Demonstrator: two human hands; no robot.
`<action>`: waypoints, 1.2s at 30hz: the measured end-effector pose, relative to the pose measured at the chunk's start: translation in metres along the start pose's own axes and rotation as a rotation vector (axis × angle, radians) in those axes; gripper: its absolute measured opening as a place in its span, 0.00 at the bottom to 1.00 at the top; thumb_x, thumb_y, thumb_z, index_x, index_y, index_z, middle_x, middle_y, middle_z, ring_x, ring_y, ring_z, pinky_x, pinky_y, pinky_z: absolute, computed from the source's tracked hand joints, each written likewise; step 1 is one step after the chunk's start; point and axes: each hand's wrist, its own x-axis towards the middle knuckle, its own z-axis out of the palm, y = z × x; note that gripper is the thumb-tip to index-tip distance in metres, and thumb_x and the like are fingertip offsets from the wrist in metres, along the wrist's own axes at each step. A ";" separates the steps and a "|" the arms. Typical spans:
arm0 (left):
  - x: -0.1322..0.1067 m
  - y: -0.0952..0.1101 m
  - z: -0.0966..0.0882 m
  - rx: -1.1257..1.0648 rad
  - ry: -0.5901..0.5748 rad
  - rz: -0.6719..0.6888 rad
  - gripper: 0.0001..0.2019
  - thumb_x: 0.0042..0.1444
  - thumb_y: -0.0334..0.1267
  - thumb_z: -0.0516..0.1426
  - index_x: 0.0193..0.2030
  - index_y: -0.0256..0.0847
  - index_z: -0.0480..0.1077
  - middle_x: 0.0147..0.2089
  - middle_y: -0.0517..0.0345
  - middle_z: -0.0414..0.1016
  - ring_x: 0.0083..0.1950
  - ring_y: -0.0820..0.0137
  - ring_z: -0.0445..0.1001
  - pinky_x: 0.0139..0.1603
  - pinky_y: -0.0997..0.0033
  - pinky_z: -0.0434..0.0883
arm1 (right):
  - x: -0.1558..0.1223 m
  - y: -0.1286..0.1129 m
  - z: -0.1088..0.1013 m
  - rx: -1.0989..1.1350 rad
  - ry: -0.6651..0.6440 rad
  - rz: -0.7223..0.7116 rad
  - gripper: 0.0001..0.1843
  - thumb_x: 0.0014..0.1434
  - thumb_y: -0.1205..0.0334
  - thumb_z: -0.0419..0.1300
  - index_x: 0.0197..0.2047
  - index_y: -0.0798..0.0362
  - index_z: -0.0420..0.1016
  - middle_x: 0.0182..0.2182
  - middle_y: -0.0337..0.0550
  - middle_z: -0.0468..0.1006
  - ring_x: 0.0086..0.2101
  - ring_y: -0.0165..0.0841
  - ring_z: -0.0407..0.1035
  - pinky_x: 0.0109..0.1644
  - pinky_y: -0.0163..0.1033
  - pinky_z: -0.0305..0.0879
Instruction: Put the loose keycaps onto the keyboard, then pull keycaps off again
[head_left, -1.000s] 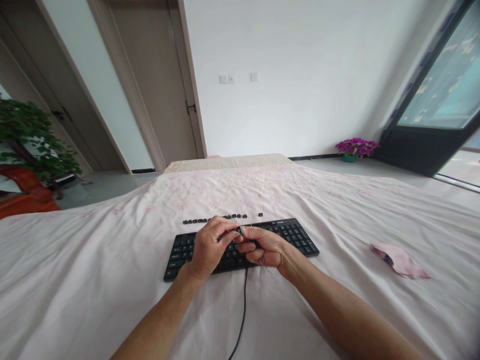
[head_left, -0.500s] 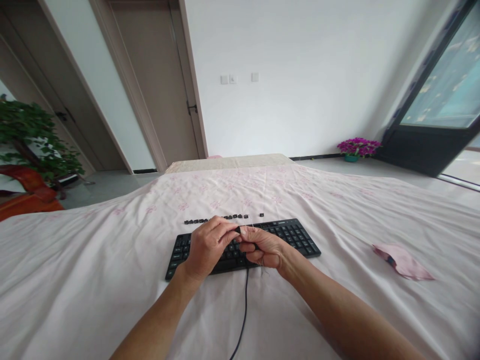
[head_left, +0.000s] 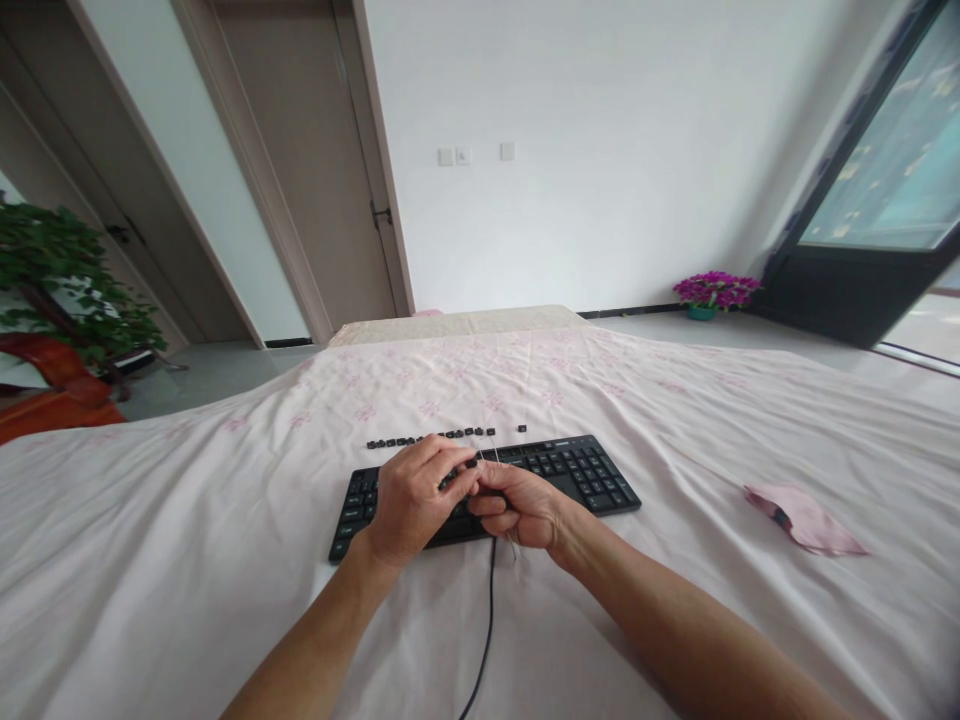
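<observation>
A black keyboard (head_left: 592, 480) lies on the pink cloth, and both hands meet above its middle. My left hand (head_left: 411, 500) is closed, its thumb and fingers pinching a small black keycap (head_left: 472, 461). Against it, my right hand (head_left: 521, 508) is closed round a thin wire (head_left: 496, 448). Fine wire ends stick out above its fingers and below its palm. The fingers hide much of the contact between wire and keycap. Behind the keyboard stands a row of loose black keycaps (head_left: 381, 443), partly covered by my left hand, with one separate keycap (head_left: 522, 428) to the right.
The keyboard's black cable (head_left: 489, 630) runs toward me over the wrinkled, flowered cloth (head_left: 675, 430). A folded pink cloth piece (head_left: 810, 520) with a dark spot lies at the right. Beyond are a wooden chair (head_left: 60, 375), a green plant (head_left: 56, 260) and purple flowers (head_left: 716, 290).
My right hand has turned slightly and dropped a little at the fingers; the wire ends have shifted left above it and show more below. The left hand stays nearly in place, still pinching the keycap.
</observation>
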 end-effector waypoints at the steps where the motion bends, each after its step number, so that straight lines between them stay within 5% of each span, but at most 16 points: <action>1: 0.000 0.000 0.000 0.001 -0.002 -0.002 0.07 0.57 0.38 0.58 0.42 0.44 0.75 0.37 0.56 0.77 0.39 0.70 0.74 0.42 0.72 0.70 | 0.000 0.000 0.001 0.007 -0.011 0.008 0.10 0.50 0.66 0.66 0.28 0.58 0.66 0.21 0.30 0.60 0.17 0.17 0.45 0.15 0.23 0.32; 18: -0.001 0.000 0.002 0.095 -0.083 0.020 0.09 0.60 0.40 0.55 0.43 0.43 0.75 0.39 0.58 0.77 0.39 0.72 0.74 0.40 0.75 0.70 | 0.001 0.009 0.008 0.028 -0.020 0.059 0.08 0.53 0.68 0.61 0.27 0.57 0.65 0.19 0.29 0.54 0.16 0.18 0.41 0.14 0.24 0.29; 36: 0.001 -0.016 -0.005 -0.196 -0.118 0.077 0.09 0.56 0.38 0.60 0.43 0.41 0.76 0.38 0.57 0.77 0.38 0.74 0.76 0.39 0.78 0.72 | -0.001 0.019 0.013 0.083 0.043 -0.020 0.15 0.47 0.65 0.69 0.28 0.57 0.64 0.21 0.29 0.60 0.17 0.16 0.46 0.16 0.24 0.31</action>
